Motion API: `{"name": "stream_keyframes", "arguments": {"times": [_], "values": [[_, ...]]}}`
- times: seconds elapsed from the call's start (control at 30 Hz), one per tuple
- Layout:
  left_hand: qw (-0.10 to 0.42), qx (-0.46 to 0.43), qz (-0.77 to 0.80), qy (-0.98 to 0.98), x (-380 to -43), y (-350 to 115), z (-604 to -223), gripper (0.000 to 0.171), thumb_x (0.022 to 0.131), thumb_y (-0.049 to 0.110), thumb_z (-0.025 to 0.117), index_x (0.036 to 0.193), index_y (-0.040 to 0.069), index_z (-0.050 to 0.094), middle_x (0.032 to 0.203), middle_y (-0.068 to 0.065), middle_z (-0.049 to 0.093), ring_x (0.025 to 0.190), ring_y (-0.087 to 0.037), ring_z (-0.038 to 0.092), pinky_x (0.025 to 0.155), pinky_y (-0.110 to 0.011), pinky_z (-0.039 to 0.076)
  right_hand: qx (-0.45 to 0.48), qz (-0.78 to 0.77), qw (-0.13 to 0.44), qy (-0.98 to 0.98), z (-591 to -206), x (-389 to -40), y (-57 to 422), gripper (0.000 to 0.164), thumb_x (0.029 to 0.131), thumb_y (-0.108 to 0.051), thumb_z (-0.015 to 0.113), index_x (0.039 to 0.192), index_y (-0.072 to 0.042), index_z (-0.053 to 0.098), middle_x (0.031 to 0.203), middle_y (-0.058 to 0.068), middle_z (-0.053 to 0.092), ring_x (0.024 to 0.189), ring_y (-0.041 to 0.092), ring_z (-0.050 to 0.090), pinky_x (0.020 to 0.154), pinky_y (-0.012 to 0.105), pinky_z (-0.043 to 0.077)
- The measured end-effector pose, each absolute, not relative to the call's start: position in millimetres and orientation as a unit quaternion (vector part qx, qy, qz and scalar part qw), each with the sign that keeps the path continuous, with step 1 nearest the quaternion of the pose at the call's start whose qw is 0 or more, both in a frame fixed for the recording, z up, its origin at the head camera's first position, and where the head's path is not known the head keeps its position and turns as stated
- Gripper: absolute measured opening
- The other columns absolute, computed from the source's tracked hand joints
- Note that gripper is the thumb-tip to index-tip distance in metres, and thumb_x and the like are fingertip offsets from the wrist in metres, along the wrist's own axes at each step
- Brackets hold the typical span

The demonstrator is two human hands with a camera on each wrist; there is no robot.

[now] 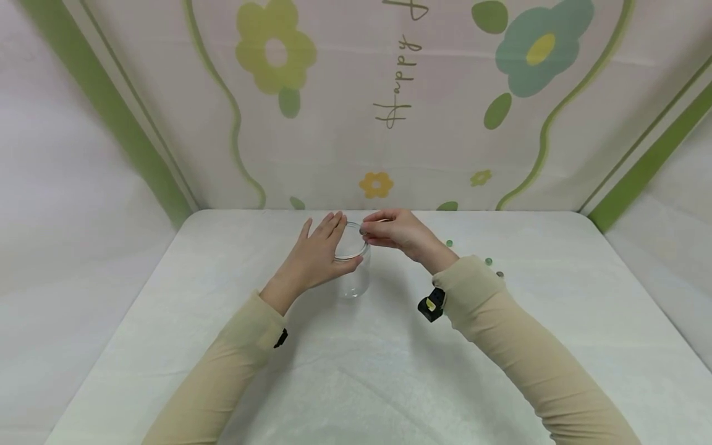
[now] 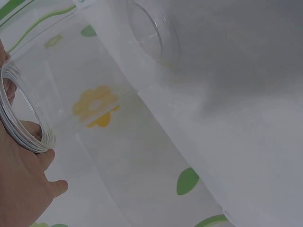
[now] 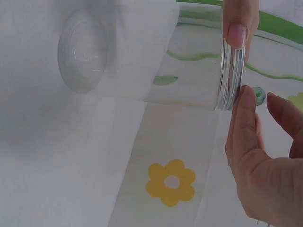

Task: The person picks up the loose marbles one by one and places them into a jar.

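Note:
A clear jar (image 1: 354, 281) with a threaded rim stands upright on the table. My left hand (image 1: 317, 254) holds it by the mouth, thumb on the near side of the rim and fingers on the far side. At the right of the mouth, my right hand (image 1: 403, 235) has a green glass marble (image 3: 258, 96) at its fingertips. In the right wrist view the marble lies between the fingers and the thumb, just outside the rim. The left wrist view shows the jar's side and base (image 2: 149, 33); the marble is hidden there.
Three more marbles lie right of the jar, partly beside the right forearm: a green one (image 1: 449, 243), another green one (image 1: 488, 261) and a darker one (image 1: 499, 274). A white cloth covers the table (image 1: 356, 383). Behind it hangs a flowered backdrop (image 1: 334, 154).

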State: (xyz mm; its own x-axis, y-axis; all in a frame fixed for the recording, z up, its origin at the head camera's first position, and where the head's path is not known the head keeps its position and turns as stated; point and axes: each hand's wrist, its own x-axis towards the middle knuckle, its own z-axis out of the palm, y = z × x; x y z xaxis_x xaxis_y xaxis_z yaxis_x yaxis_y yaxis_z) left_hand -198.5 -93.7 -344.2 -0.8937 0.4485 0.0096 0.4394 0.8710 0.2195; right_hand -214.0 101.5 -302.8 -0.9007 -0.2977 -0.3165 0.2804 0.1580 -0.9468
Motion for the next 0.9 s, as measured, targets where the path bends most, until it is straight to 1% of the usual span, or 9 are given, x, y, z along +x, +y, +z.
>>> {"name": "stream_keyframes", "arguments": {"times": [0.17,0.37,0.53,0.67,0.8,0.9], "values": [[0.019,0.23,0.107,0.967,-199,-93,-344,0.087,0.091,0.062,0.043,0.153,0.006,0.018,0.161,-0.008,0.015,0.151,-0.022,0.011,0.121,-0.055,0.006,-0.004,-0.646,0.221,0.731,-304,-215,106,0.039,0.094,-0.01,0.057,0.129,0.006,0.052,0.09,0.0,0.063,0.076,0.003,0.065,0.084,0.024,0.056],[0.023,0.226,0.103,0.969,-198,-93,-343,0.087,0.091,0.062,0.044,0.153,0.007,0.017,0.162,-0.008,0.015,0.151,-0.022,0.011,0.121,-0.054,0.005,0.005,-0.653,0.213,0.727,-306,-218,126,0.04,0.094,-0.007,0.056,0.131,0.007,0.049,0.091,-0.001,0.061,0.077,0.003,0.065,0.076,0.017,0.056],[0.02,0.229,0.094,0.969,-196,-93,-343,0.087,0.091,0.062,0.043,0.153,0.007,0.017,0.162,-0.008,0.015,0.151,-0.022,0.011,0.121,-0.053,0.005,0.009,-0.654,0.209,0.728,-306,-220,156,0.042,0.096,-0.007,0.054,0.134,0.008,0.045,0.086,-0.007,0.065,0.078,0.002,0.067,0.08,0.018,0.056],[0.017,0.233,0.094,0.968,-196,-94,-344,0.087,0.091,0.061,0.043,0.153,0.006,0.017,0.161,-0.009,0.015,0.151,-0.023,0.011,0.121,-0.054,0.005,0.015,-0.661,0.201,0.723,-305,-219,187,0.039,0.097,-0.008,0.052,0.133,0.005,0.044,0.087,-0.01,0.066,0.081,0.001,0.067,0.08,0.015,0.054],[0.017,0.234,0.1,0.967,-196,-93,-345,0.086,0.092,0.061,0.043,0.153,0.006,0.017,0.162,-0.009,0.015,0.151,-0.023,0.01,0.121,-0.054,0.005,0.022,-0.665,0.19,0.722,-307,-217,218,0.031,0.097,-0.01,0.053,0.126,-0.002,0.047,0.091,-0.01,0.065,0.084,-0.001,0.067,0.082,0.014,0.054],[0.017,0.233,0.103,0.967,-196,-93,-345,0.086,0.092,0.061,0.043,0.153,0.006,0.016,0.162,-0.009,0.014,0.151,-0.023,0.01,0.121,-0.054,0.005,0.034,-0.66,0.185,0.728,-312,-215,238,0.027,0.097,-0.012,0.053,0.122,-0.004,0.047,0.089,-0.014,0.065,0.085,-0.002,0.067,0.082,0.014,0.054]]}}
